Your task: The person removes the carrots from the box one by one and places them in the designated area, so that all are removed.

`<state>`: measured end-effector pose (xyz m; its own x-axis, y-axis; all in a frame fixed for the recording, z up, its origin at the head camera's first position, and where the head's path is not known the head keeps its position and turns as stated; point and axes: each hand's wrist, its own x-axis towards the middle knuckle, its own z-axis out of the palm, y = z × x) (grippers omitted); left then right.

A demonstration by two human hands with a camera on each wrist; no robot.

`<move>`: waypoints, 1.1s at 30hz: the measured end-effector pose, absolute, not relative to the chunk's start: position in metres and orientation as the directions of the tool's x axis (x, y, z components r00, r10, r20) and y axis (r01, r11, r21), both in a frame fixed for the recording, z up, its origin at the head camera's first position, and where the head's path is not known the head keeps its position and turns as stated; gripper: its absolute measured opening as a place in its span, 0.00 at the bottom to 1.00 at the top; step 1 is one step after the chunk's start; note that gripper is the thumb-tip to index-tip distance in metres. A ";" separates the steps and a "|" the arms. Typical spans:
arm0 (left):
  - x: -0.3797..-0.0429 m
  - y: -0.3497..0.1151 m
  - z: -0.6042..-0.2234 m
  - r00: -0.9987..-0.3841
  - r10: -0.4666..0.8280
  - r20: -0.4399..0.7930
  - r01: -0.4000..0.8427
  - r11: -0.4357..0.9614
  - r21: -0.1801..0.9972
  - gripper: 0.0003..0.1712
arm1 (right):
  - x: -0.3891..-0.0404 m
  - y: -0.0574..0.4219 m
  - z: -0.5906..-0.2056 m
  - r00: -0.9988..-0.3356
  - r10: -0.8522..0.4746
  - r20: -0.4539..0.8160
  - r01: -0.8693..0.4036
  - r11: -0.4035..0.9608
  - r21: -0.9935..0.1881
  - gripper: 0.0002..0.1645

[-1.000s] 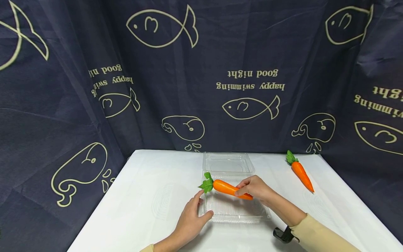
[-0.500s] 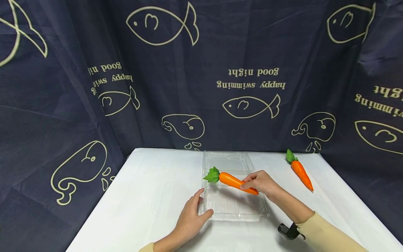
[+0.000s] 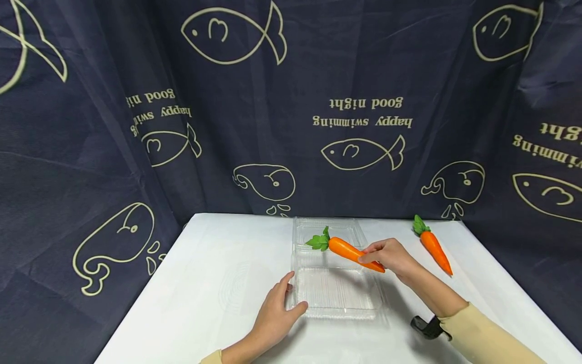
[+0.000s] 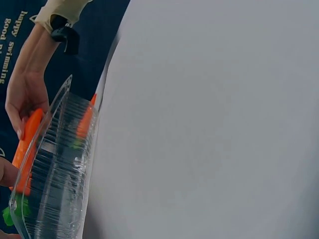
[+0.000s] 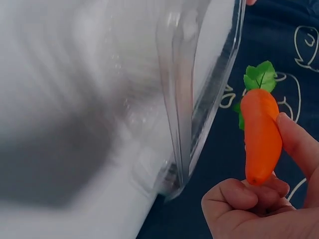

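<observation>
An orange carrot (image 3: 344, 248) with green leaves is pinched near its narrow tip between the thumb and fingers of my right hand (image 3: 392, 257). It hangs over the back part of a clear plastic clamshell box (image 3: 338, 290), leafy end to the left. The box's lid (image 3: 359, 232) lies folded back, away from me. My left hand (image 3: 275, 313) is at the box's near left corner, thumb and fingers spread along its edge. In the right wrist view the carrot (image 5: 261, 134) is seen from its tip. The left wrist view shows the box's ribbed side wall (image 4: 60, 164).
A second carrot (image 3: 435, 251) lies on the white table (image 3: 218, 273) at the back right, leaves toward the back. Dark fabric (image 3: 254, 121) with fish drawings hangs behind and at both sides. A black strap mount (image 3: 427, 327) is on my right wrist.
My right hand has moved back and to the right, carrying the carrot from over the box's tray toward the hinge and lid. The left hand, box and second carrot stay in place.
</observation>
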<state>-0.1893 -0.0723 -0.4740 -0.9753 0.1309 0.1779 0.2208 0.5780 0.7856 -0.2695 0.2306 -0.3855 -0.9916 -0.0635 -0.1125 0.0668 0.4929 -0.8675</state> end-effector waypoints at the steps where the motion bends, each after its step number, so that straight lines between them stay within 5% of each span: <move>1: -0.189 -0.072 -0.474 -0.975 0.133 0.176 0.221 0.576 0.787 0.43 | -0.271 0.233 -0.385 -0.992 -0.057 -0.109 0.068 0.493 -0.868 0.15; 33: -0.188 -0.072 -0.473 -0.975 0.149 0.166 0.221 0.545 0.808 0.44 | -0.303 0.289 -0.399 -0.985 0.171 -0.025 0.110 0.514 -0.851 0.28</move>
<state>-0.1884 -0.0719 -0.4727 -0.9747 0.1490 0.1663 0.2213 0.5455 0.8084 -0.3025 0.2888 -0.3987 -0.9850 0.1706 -0.0248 0.1104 0.5137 -0.8509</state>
